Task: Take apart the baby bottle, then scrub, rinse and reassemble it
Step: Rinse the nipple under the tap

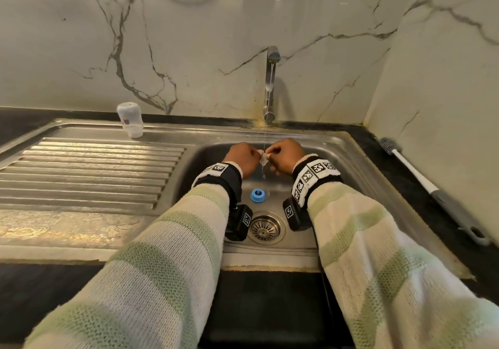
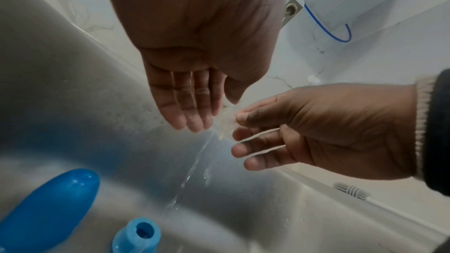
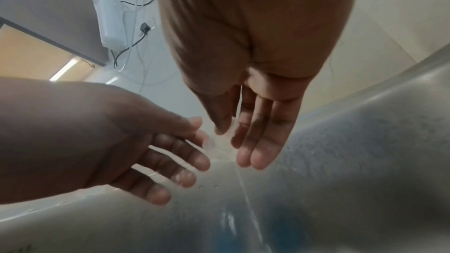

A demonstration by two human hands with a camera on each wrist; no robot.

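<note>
- Clear silicone teat [image 1: 264, 157] pinched between left hand [image 1: 241, 156] and right hand [image 1: 286, 154], thumb and forefinger each, other fingers loose, under the tap [image 1: 270, 84] stream at 12 o'clock of the sink [image 1: 359, 165].
- Bottle is apart; looks like the rinse stage. Reassembly not started.
- Blue collar ring [image 1: 258, 195] on the basin floor at 6 o'clock of the hands, above the drain [image 1: 265, 228].
- Bottle body [image 1: 130, 119] inverted on the drainboard at 10 o'clock.
- Brush [image 1: 421, 178] on the counter at 3 o'clock, well apart.
- Nothing blocks the hands.

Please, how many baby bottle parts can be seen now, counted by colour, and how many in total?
Blue: 2, the ring and the cap in the sink.
Clear: 1, the teat pinched by left hand and right hand.
White: 1, the bottle.
Total: 4
</note>
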